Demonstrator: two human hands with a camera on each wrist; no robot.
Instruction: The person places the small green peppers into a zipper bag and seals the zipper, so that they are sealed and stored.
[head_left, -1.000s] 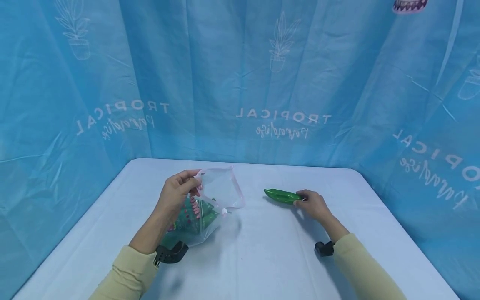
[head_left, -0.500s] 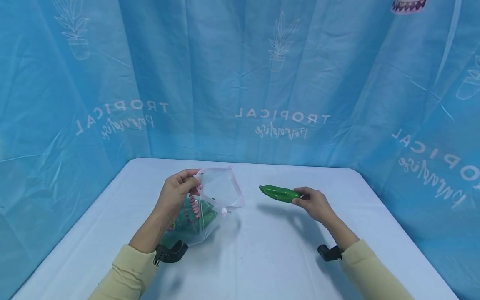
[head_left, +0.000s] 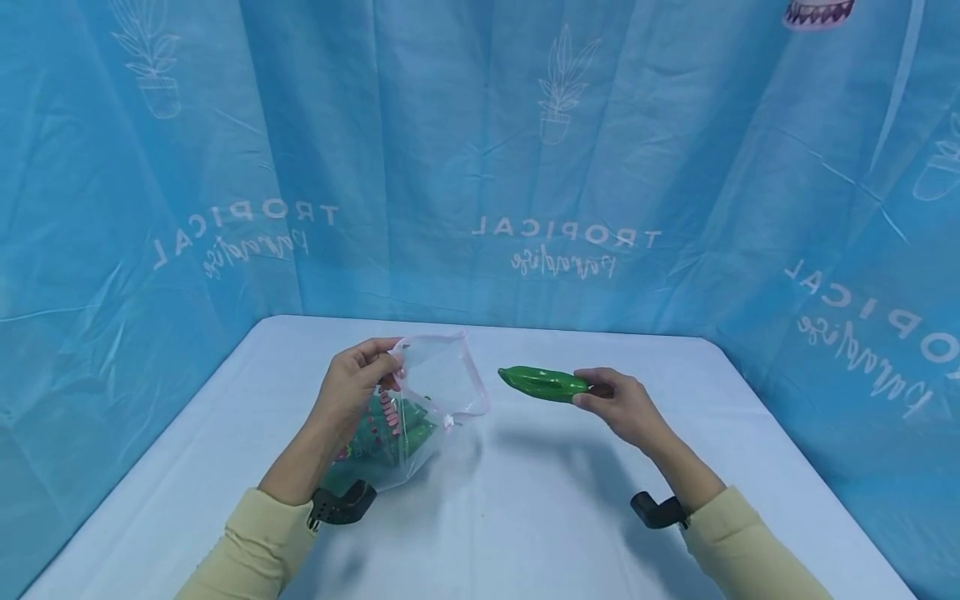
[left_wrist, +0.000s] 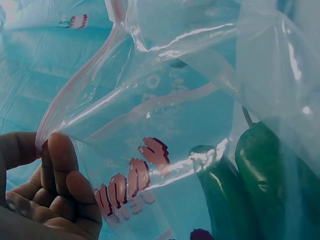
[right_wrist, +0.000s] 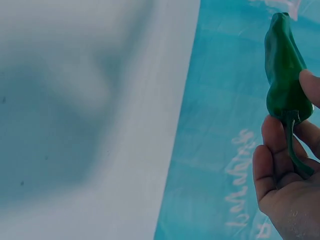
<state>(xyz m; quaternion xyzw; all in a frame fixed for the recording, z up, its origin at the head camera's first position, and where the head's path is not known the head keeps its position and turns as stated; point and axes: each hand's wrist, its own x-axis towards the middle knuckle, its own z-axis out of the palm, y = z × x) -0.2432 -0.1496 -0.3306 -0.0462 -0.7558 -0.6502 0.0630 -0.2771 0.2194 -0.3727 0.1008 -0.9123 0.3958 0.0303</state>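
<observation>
My left hand pinches the pink-edged mouth of a clear zip bag, which hangs open toward the right. Inside the bag lie several green peppers, seen through the plastic in the left wrist view; pink and red print marks its side. My right hand grips a long glossy green pepper near its stem end, tip pointing left toward the bag mouth. The pepper is held above the table, its shadow below. In the right wrist view the stem curves down over the palm.
A white table with rounded far corners lies under both hands. Blue curtains with printed lettering and potted plants enclose it at the back and sides. A dark band with a small device sits on each wrist.
My right hand has lifted the green pepper from the table and carried it left, closer to the bag mouth. The left hand and bag have stayed where they were.
</observation>
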